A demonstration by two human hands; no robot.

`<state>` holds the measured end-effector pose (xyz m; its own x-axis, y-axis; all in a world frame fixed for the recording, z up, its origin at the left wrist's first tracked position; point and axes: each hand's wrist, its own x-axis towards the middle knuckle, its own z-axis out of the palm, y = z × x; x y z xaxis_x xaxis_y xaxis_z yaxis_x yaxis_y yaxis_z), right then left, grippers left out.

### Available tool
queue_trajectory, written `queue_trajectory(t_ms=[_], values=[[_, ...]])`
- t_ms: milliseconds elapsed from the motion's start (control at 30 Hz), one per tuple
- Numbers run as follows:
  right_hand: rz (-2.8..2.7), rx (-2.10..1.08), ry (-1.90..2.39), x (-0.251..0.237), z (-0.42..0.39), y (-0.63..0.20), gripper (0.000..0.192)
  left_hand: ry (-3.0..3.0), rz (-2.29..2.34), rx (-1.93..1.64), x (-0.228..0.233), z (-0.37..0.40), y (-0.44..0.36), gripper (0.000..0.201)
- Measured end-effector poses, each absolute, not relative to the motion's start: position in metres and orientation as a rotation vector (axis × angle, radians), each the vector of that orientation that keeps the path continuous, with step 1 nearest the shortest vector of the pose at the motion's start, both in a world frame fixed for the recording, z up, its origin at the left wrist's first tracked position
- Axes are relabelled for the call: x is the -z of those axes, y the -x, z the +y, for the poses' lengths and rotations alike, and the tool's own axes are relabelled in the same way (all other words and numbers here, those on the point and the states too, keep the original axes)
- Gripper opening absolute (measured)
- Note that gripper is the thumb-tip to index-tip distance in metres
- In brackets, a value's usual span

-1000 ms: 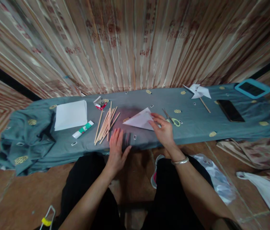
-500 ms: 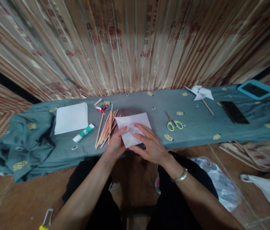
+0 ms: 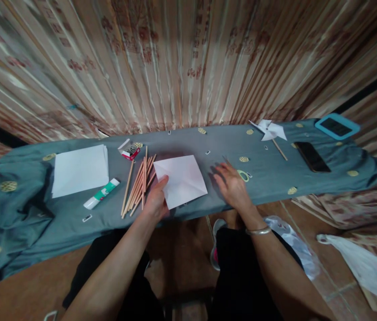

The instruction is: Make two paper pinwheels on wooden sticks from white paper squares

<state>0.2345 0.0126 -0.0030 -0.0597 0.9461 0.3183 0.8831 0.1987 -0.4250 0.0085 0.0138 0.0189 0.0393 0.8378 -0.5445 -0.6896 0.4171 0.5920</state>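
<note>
I see the paper (image 3: 181, 179) lying flat and unfolded on the cloth (image 3: 268, 178) that covers the bench, near its front edge and about midway along it, with creases showing across the sheet. My left hand (image 3: 156, 199) rests at the sheet's front left corner, thumb on the paper, fingers loosely curled and gripping nothing. My right hand (image 3: 231, 185) lies on the cloth just right of the sheet, apart from it, fingers spread wide and flat. Its fingertips reach the scissors (image 3: 242, 173), whose green handle loops peek out beside the hand; I cannot tell whether the fingers touch them, as that part is blurred.

Left of the paper a bundle of sticks (image 3: 138, 183) lies fanned out, touching or nearly touching my left hand. Further left sit a glue tube (image 3: 101, 194) and a paper stack (image 3: 79, 168), with a small red box (image 3: 130, 153) toward the back edge. Near the right end of the bench a pinwheel (image 3: 270, 131) lies at the back edge, a phone (image 3: 312, 157) beside it, and a blue tablet (image 3: 337, 126) at the far right corner.
</note>
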Motion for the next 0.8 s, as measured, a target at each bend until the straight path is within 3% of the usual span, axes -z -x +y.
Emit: queue_trajectory(t_ms=[167, 467, 667, 800], values=[[-1.879, 0.048, 2.141, 0.009, 0.016, -0.289, 0.041, -0.15, 1.018, -1.245, -0.023, 0.018, -0.008, 0.033], [-1.966, 0.108, 2.189, 0.005, 0.01, -0.274, 0.036, -0.171, 1.06, -1.332, -0.034, 0.023, -0.007, 0.03], [-1.763, -0.182, 2.254, 0.002, 0.016, -0.287, 0.027, -0.268, 1.011, -1.38, -0.034, 0.028, 0.006, 0.034], [-1.281, -0.875, 1.834, -0.005, 0.01, -0.282, 0.031, -0.245, 0.995, -1.41, -0.032, 0.032, 0.015, 0.034]])
